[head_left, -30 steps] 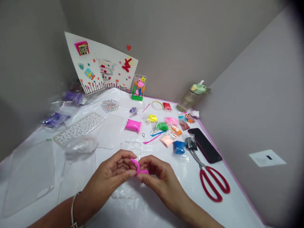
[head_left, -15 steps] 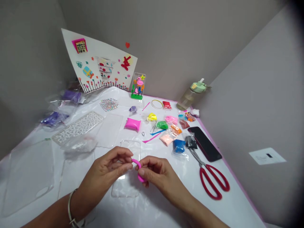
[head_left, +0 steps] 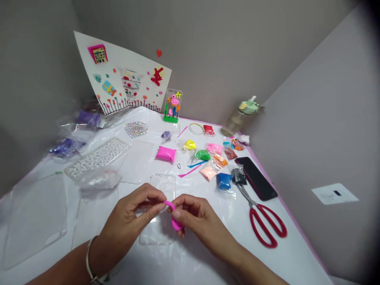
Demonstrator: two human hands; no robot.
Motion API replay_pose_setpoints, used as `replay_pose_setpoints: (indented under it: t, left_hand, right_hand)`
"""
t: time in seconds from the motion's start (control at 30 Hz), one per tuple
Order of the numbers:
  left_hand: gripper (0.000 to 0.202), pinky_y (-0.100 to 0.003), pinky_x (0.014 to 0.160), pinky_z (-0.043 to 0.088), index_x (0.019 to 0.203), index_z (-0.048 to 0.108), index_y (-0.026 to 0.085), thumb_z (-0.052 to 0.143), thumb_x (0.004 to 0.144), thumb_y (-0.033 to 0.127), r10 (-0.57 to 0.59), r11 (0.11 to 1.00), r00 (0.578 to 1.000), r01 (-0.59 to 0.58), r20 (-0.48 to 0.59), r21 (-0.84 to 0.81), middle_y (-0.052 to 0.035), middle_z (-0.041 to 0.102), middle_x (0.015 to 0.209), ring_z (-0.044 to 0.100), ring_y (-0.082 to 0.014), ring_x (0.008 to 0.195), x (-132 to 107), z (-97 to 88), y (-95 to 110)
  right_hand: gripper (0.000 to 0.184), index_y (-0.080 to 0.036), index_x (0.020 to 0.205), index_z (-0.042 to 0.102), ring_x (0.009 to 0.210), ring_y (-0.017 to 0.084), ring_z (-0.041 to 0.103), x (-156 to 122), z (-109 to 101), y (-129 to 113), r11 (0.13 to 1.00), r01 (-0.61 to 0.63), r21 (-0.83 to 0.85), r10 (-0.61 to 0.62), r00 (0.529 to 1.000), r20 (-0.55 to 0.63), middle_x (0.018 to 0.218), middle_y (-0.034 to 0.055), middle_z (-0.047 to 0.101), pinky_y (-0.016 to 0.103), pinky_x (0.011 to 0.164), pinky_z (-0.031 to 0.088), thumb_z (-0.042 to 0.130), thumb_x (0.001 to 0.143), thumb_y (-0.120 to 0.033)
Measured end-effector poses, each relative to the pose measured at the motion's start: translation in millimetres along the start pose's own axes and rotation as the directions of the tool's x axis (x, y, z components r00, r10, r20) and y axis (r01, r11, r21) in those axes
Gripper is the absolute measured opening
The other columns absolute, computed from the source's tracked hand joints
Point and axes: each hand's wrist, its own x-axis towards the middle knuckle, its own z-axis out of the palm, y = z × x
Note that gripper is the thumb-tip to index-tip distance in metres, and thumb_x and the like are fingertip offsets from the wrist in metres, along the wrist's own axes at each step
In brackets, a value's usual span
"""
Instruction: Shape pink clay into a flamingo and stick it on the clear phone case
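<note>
Both hands hold a curved roll of bright pink modelling clay [head_left: 177, 225] in front of me. My left hand [head_left: 139, 213] pinches its thin upper end between thumb and fingertips. With thumb and fingers closed, my right hand [head_left: 197, 215] grips the thicker lower part. Under my hands a clear phone case [head_left: 157, 237] lies on the table, partly hidden by them. Beyond it is a pink clay packet [head_left: 166, 154]. A decorated phone case [head_left: 172, 106] with a pink flamingo and flowers leans against the wall at the back.
Small clay packets, among them a blue one [head_left: 224, 181], lie right of centre. Red-handled scissors [head_left: 267, 225] and a black phone [head_left: 257, 178] rest at the right. A bottle [head_left: 237, 118] stands at the back right. Other clear cases [head_left: 37, 217] and a plastic bag [head_left: 99, 178] lie left.
The pink clay's upper end has bent over a little further between my fingers, and its lower end looks rounder. My hands have hardly moved.
</note>
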Motion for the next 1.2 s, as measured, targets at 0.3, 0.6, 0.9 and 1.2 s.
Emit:
replay_pose_setpoints:
  t: [0.3,0.6,0.9,1.2]
  left_hand:
    - [0.007,-0.026,0.072,0.049,0.089,0.067,0.027,0.062,0.095,0.027,0.192,0.960,0.981,-0.194,0.029,0.202,0.0004,0.069,0.083,0.065,-0.0174,0.078,-7,0.4,-3]
    - [0.010,-0.026,0.073,0.050,0.092,0.067,0.026,0.059,0.096,0.021,0.255,0.944,0.965,-0.262,0.056,0.200,-0.0001,0.069,0.085,0.065,-0.0167,0.079,-7,0.6,-4]
    - [0.014,-0.018,0.074,0.052,0.100,0.068,0.029,0.067,0.089,0.022,0.066,0.998,0.998,-0.066,0.010,0.006,0.0048,0.068,0.085,0.066,-0.0115,0.079,-6,0.6,-7]
    - [0.025,-0.018,0.082,0.049,0.104,0.074,0.037,0.055,0.097,0.022,0.056,0.998,0.985,-0.050,0.165,-0.041,0.0059,0.071,0.096,0.067,-0.0105,0.091,2,-2.4,-5]
  right_hand:
    - [0.036,-0.015,0.085,0.067,0.059,0.008,0.046,-3,5,0,0.993,-0.004,-0.119,0.006,1.000,0.023,0.066,-0.0034,0.055,0.021,0.057,0.036,0.067,0.089,-0.051]
    - [0.033,-0.015,0.087,0.068,0.056,0.008,0.046,-1,3,3,0.990,-0.015,-0.142,0.011,1.000,-0.024,0.063,-0.0035,0.054,0.022,0.056,0.036,0.064,0.092,-0.048]
    - [0.035,-0.016,0.081,0.065,0.058,0.009,0.044,-3,2,1,0.984,0.008,-0.179,-0.004,1.000,0.024,0.066,-0.0031,0.053,0.022,0.056,0.034,0.063,0.093,-0.049]
    - [0.031,-0.016,0.084,0.066,0.060,0.009,0.045,-3,-2,2,0.982,0.020,-0.186,-0.014,0.999,0.036,0.069,-0.0025,0.055,0.023,0.058,0.035,0.061,0.095,-0.045]
